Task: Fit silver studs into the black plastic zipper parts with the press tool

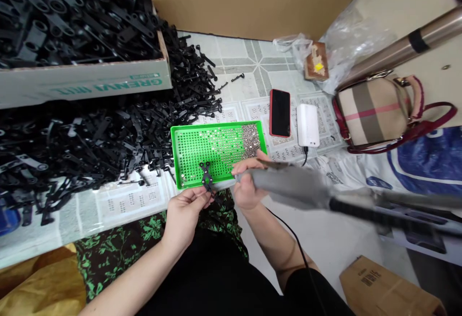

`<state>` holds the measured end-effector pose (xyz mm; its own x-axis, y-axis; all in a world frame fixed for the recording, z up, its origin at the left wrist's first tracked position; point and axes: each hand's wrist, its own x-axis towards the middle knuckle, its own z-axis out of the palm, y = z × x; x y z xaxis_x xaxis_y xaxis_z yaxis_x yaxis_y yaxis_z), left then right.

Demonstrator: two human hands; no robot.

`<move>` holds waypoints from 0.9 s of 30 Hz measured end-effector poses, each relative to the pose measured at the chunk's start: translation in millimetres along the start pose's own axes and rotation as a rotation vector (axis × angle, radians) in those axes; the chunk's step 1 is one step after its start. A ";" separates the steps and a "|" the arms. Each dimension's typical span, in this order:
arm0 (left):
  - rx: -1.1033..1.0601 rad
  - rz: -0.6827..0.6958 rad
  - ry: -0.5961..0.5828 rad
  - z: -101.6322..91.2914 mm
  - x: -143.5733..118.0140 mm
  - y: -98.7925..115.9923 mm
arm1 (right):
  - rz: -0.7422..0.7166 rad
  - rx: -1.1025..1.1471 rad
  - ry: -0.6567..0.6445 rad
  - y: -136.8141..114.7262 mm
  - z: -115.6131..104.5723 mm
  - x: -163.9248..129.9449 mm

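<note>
A: Your left hand is pinching a small black plastic part between fingertips, holding it just over the near edge of the green perforated tray. Your right hand is wrapped around a grey powered driver, its tip blurred and aimed toward that part.

B: So which step would you say you're in?

A: It looks like fastening: the part is held up, the tool is brought to it. Whether the tip already touches the part, you can't tell from the blur.

B: And what does the next move call for?

A: Probably a steady grip on the left, and the tip lined up square with the hole in the part. The tray holds small silvery fasteners, heaped at its right end and scattered in the holes.

B: Any writing worth noting?

A: The cardboard box full of black parts shows teal letters upside down; they seem to read "GRENMA", though I wouldn't swear to it. Another carton at lower right has print too small to read.

B: Anything else on the desk?

A: A loose pile of black parts, a red phone, a white power bank, and a checked handbag.
</note>
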<state>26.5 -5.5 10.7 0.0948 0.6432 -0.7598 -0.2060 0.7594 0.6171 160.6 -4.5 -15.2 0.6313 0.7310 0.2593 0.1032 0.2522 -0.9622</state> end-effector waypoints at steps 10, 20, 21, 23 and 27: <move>0.160 -0.074 -0.056 -3.9 1.1 5.7 | -0.076 0.311 0.034 -30.6 6.6 19.5; 0.156 -0.049 -0.090 -4.7 2.7 6.5 | 0.134 0.461 -0.215 -41.9 34.3 6.5; 0.154 -0.047 -0.090 -4.7 2.5 6.6 | 0.126 0.468 -0.225 -41.0 34.8 5.7; 0.148 -0.045 -0.089 -4.4 2.3 6.8 | 0.110 0.473 -0.242 -40.1 35.3 4.9; 0.139 -0.047 -0.083 -3.9 2.1 7.3 | 0.093 0.411 -0.251 -40.3 37.3 4.4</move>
<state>21.4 1.0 12.8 0.1823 0.6082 -0.7726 -0.0630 0.7914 0.6081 130.6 12.2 27.9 0.4135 0.8797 0.2350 -0.2882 0.3713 -0.8826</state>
